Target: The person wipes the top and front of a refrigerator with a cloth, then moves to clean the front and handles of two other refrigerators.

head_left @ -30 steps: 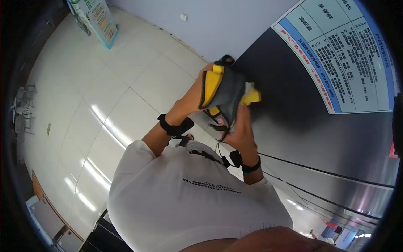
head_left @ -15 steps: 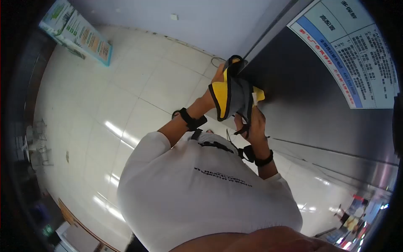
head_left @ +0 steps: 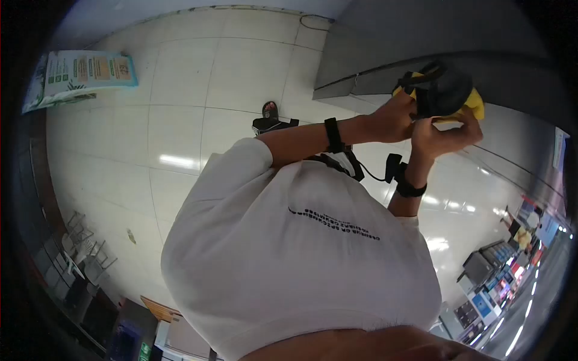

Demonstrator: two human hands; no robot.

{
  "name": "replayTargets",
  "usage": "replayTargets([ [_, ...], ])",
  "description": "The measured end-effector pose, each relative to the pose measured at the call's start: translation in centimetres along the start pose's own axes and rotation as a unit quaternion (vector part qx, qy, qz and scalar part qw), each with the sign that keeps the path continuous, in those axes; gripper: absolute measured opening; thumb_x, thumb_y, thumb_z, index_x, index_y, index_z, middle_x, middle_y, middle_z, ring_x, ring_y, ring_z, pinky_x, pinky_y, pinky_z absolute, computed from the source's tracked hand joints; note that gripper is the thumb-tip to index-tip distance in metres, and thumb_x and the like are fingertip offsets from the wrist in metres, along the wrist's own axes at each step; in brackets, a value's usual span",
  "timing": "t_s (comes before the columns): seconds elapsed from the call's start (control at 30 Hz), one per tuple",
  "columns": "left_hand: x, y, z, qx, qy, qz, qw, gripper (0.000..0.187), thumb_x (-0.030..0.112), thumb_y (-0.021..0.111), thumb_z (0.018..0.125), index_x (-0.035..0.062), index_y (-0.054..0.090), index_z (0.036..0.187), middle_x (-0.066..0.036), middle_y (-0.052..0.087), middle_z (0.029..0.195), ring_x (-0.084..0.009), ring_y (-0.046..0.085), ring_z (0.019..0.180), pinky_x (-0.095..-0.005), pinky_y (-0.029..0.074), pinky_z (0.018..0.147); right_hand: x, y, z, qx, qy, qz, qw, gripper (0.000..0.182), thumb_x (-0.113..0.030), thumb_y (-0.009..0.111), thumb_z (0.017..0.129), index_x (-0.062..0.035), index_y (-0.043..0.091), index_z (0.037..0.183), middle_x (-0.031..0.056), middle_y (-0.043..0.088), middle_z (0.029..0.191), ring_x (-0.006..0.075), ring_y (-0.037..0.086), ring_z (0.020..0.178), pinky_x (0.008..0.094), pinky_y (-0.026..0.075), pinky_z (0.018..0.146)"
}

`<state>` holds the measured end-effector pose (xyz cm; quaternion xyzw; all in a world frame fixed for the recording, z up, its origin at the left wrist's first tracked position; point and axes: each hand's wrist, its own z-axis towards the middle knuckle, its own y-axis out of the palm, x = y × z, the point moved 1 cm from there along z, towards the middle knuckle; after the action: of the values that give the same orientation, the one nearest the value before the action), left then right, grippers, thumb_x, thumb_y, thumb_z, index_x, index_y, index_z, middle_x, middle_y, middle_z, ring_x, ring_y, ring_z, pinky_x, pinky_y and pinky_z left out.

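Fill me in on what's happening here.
A person in a white shirt has both hands on a black and yellow item. The left hand grips its lower left side as seen in the view, while the right hand holds it near the yellow part on the right. It appears in front of a dark panel, and a printed board is off to the left. Exactly what the item is, I can't tell.

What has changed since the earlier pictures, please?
The curved dark grey and yellow fabric piece moved rightward in view as the view turned; the left hand, partly covered by it earlier, now shows more at its edge. The right hand still holds it.
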<state>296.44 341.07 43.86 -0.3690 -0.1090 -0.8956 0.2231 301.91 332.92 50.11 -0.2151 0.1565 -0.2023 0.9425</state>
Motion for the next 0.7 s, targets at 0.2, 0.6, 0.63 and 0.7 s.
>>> replayTargets([
  [0.2, -7.0, -3.4, -6.0, -0.03, -0.125, 0.113, 0.985, 0.038, 0.006, 0.061, 0.079, 0.0034, 0.056, 0.117, -0.019, 0.048, 0.125, -0.041, 0.037, 0.118, -0.0486, 0.031, 0.102, 1.7, 6.1, -10.3, -0.099, 0.144, 0.099, 0.98, 0.05, -0.027, 0.068, 0.082, 0.0001, 0.045, 0.117, 0.0165, 0.053, 0.11, 0.0273, 0.057, 0.104, 0.0356, 0.045, 0.085],
  [0.6, -4.4, -5.8, -3.8, 0.052, -0.013, 0.105, 0.993, 0.055, 0.004, 0.059, 0.081, -0.0054, 0.033, 0.129, -0.03, 0.028, 0.133, -0.0471, 0.03, 0.124, -0.0508, 0.03, 0.102, -4.8, 5.4, -5.0, -0.149, 0.252, 0.211, 0.933, 0.028, -0.01, 0.043, 0.094, 0.0069, 0.065, 0.089, 0.0124, 0.068, 0.092, 0.02, 0.064, 0.089, 0.0319, 0.048, 0.085],
  [0.63, -4.4, -5.8, -3.8, 0.05, -0.003, 0.126, 0.991, 0.058, 0.005, 0.061, 0.08, -0.0054, 0.032, 0.129, -0.03, 0.027, 0.134, -0.0465, 0.031, 0.125, -0.0501, 0.031, 0.102, -4.2, 5.9, -5.8, -0.17, 0.263, 0.209, 0.926, 0.026, -0.014, 0.046, 0.095, 0.0056, 0.064, 0.096, 0.0118, 0.067, 0.098, 0.0189, 0.061, 0.094, 0.0319, 0.046, 0.088],
  [0.7, -4.5, -5.3, -4.0, 0.041, -0.014, 0.134, 0.99, 0.061, 0.004, 0.064, 0.078, -0.0047, 0.032, 0.13, -0.029, 0.028, 0.134, -0.0451, 0.032, 0.124, -0.0478, 0.033, 0.101, -3.8, 5.9, -6.3, -0.193, 0.275, 0.209, 0.918, 0.027, -0.018, 0.049, 0.096, 0.0042, 0.063, 0.103, 0.0112, 0.066, 0.104, 0.0179, 0.059, 0.1, 0.0319, 0.044, 0.091],
])
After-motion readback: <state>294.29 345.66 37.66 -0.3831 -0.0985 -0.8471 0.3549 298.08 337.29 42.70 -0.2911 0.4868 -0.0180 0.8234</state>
